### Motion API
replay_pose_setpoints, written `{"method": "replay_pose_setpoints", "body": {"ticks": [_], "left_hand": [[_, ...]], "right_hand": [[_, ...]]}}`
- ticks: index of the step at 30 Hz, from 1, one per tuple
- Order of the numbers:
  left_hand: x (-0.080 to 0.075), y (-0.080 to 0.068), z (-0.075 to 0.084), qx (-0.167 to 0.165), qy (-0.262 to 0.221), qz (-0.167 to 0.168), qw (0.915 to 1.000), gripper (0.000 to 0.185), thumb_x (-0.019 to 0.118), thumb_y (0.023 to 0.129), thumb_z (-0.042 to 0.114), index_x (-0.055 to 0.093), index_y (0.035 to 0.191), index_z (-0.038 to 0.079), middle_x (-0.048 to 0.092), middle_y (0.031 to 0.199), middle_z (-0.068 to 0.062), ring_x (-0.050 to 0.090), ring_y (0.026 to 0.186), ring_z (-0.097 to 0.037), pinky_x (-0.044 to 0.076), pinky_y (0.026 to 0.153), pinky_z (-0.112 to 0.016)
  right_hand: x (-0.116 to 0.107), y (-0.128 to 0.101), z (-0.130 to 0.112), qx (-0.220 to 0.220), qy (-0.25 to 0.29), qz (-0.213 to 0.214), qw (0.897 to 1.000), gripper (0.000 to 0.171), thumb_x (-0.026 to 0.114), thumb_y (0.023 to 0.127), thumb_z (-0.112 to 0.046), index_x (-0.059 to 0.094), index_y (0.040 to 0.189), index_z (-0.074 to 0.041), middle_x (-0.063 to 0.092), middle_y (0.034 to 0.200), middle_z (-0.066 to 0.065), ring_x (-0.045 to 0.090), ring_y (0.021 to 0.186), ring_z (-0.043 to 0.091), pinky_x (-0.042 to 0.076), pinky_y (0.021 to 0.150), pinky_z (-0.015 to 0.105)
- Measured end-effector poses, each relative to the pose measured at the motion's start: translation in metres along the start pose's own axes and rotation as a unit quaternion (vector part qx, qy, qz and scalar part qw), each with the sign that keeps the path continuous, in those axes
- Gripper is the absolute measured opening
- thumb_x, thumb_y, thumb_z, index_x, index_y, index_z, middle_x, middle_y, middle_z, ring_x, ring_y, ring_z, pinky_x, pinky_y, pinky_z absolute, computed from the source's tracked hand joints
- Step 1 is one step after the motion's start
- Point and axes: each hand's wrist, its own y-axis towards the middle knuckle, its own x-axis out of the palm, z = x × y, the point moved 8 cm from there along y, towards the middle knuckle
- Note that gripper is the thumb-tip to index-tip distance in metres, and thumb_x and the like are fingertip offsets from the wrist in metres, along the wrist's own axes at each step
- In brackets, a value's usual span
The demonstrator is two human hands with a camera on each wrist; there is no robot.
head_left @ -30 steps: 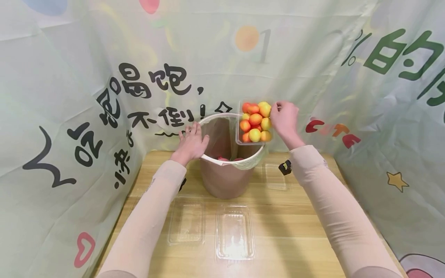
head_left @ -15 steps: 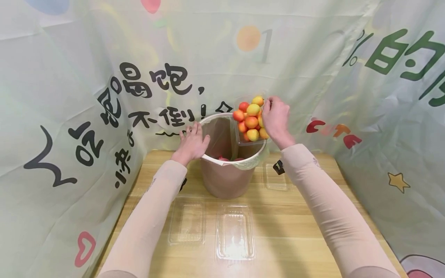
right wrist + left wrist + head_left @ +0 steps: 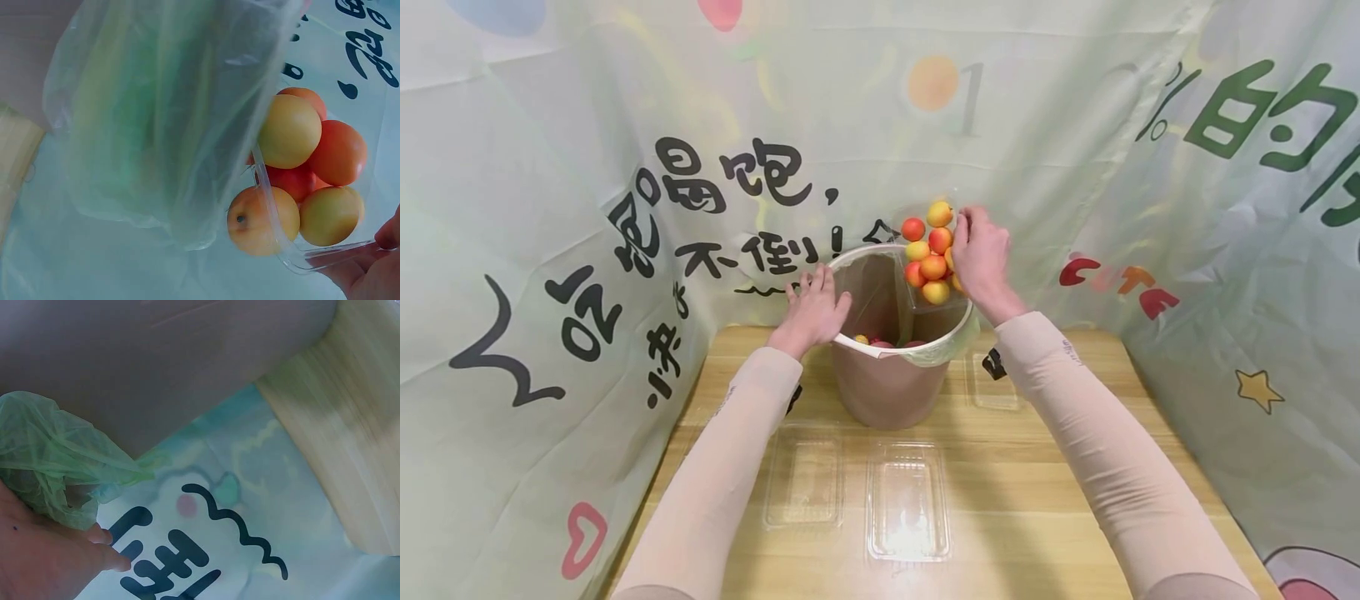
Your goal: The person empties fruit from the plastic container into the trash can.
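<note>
Clear plastic box (image 3: 934, 275) of orange and yellow fruit (image 3: 930, 250) — now tipped steeper over the lined brown bin (image 3: 887, 383) at the worktop's far edge — gripped by the right hand (image 3: 981, 258); fruit starts falling in. Left hand (image 3: 811, 310) lies flat on the rim.

Both hands (image 3: 811, 310) (image 3: 981, 258) raised, arms outstretched
</note>
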Motion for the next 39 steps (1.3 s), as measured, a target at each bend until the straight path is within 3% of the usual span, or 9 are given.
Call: {"method": "replay_pose_setpoints", "body": {"ticks": [7,16,29,39], "left_hand": [[0.001,0.000,-0.003,-0.002,-0.002,-0.007,1.0000,0.077,0.022,0.111,0.049,0.008,0.167,-0.003,0.002,0.177,-0.021,0.000,0.162,-0.050,-0.005,0.128,-0.069],[0.000,-0.001,-0.001,0.003,-0.004,0.002,1.0000,0.078,0.022,0.110,0.049,0.010,0.167,-0.003,0.004,0.177,-0.022,0.002,0.162,-0.050,-0.002,0.128,-0.070],[0.000,0.001,0.000,0.004,-0.003,-0.001,1.0000,0.077,0.023,0.111,0.047,0.010,0.167,-0.004,0.004,0.177,-0.023,0.002,0.162,-0.051,-0.002,0.128,-0.071],[0.001,0.002,0.000,0.003,-0.001,0.000,1.0000,0.077,0.024,0.110,0.047,0.009,0.167,-0.004,0.003,0.177,-0.022,0.002,0.162,-0.051,-0.002,0.128,-0.071]], "right_hand": [[0.008,-0.006,-0.001,-0.034,0.019,-0.003,0.999,0.026,0.054,0.109,-0.014,0.067,0.121,0.005,0.076,0.111,0.026,0.075,0.101,0.046,0.062,0.093,0.054],[0.013,-0.012,-0.006,-0.101,0.016,0.017,0.995,0.021,0.055,0.109,-0.011,0.065,0.119,0.004,0.078,0.103,0.026,0.074,0.086,0.050,0.062,0.082,0.060],[0.015,-0.015,-0.004,-0.094,0.027,0.005,0.995,0.022,0.054,0.109,-0.011,0.065,0.121,0.004,0.076,0.095,0.026,0.073,0.078,0.046,0.062,0.077,0.058],[0.012,-0.016,-0.007,-0.115,0.042,0.017,0.992,0.022,0.053,0.109,-0.011,0.065,0.119,0.005,0.074,0.091,0.025,0.070,0.071,0.043,0.061,0.071,0.057]]}}
